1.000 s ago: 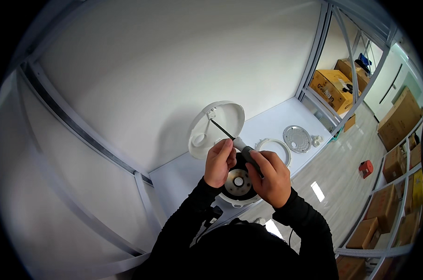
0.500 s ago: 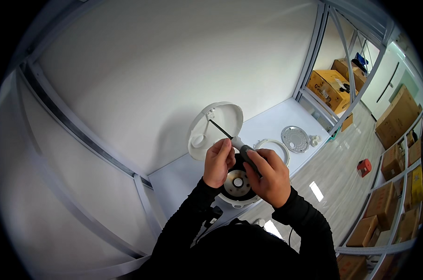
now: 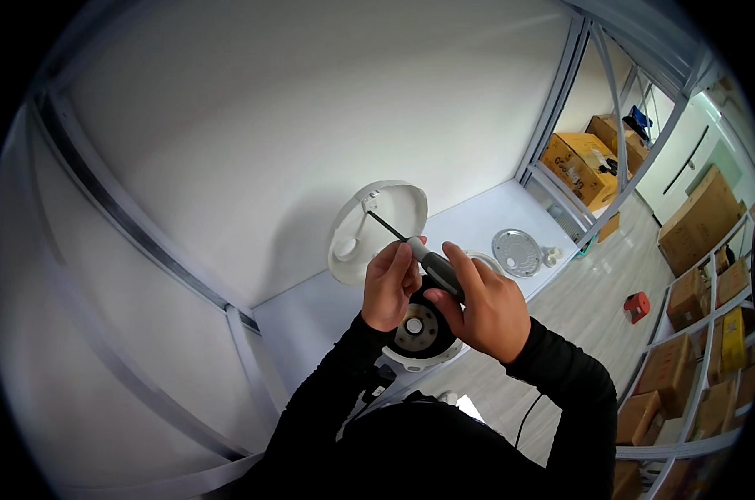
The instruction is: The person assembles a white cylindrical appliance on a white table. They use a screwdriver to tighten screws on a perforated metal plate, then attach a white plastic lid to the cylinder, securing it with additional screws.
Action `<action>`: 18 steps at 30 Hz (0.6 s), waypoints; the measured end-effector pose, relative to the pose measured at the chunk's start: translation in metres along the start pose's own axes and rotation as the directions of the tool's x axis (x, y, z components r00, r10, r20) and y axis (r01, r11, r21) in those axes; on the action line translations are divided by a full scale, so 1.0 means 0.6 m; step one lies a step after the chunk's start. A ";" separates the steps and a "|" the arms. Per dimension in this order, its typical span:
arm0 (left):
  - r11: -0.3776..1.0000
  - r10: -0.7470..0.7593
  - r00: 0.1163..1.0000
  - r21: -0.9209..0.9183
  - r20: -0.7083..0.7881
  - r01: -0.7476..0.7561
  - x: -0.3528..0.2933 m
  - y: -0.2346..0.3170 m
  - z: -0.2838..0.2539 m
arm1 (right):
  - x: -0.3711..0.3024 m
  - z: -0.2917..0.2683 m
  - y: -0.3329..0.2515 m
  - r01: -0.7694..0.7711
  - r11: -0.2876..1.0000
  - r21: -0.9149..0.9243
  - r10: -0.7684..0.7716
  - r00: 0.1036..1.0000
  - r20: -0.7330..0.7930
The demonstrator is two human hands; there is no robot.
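Our left hand point(image 3: 388, 287) is closed in a narrow pinch around the neck of the screwdriver point(image 3: 441, 272), just ahead of its dark grip. Our right hand point(image 3: 487, 307) is looser: thumb and forefinger stand spread apart around the rear of the grip, and whether they touch it we cannot tell.

From the grip, the shaft runs toward 10 o'clock, its tip meeting or just short of the small white fitting point(image 3: 371, 200) near the 12 o'clock edge of the white lid point(image 3: 367, 242). The lid stands tilted with its inside toward us, at 11 o'clock from the open round cooker base point(image 3: 419, 364); what props it we cannot see. A round white piece point(image 3: 344, 247) sits at 8 o'clock inside it.

On the desk point(image 3: 298, 304), a white ring point(image 3: 496, 262) lies toward 1 o'clock from the base, partly behind our right hand. A perforated metal disc point(image 3: 517, 252) lies at 2 o'clock, with small white parts point(image 3: 551, 257) just beside it at 3 o'clock.

We judge the step in hand to be driver work at that fitting. The next move seems to call for a firm right-hand grip and a twist along the shaft's line, our left fingers guiding the neck.
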State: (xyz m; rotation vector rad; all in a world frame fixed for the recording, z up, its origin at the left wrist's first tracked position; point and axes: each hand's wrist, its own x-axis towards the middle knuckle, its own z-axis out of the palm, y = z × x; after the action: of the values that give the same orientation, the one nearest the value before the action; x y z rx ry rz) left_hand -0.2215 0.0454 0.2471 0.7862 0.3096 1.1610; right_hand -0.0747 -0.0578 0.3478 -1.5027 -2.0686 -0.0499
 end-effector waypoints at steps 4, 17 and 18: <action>1.000 0.002 0.999 -0.027 -0.045 -0.003 0.000 0.002 0.011 | 0.007 0.004 0.018 0.231 0.960 -0.161 -0.239 0.971 -0.033; 0.992 -0.075 0.994 -0.091 0.078 0.082 0.001 -0.001 0.008 | 0.000 -0.006 -0.012 0.020 0.988 -0.154 -0.008 0.997 0.081; 0.989 -0.078 0.994 -0.119 0.080 0.087 -0.001 0.000 0.012 | 0.000 -0.003 -0.007 0.086 0.983 -0.159 -0.083 0.996 0.024</action>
State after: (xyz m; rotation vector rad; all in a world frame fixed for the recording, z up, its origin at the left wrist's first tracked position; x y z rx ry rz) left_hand -0.2176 0.0422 0.2521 0.7017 0.2048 1.0599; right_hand -0.0775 -0.0596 0.3504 -1.5116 -2.1859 -0.2424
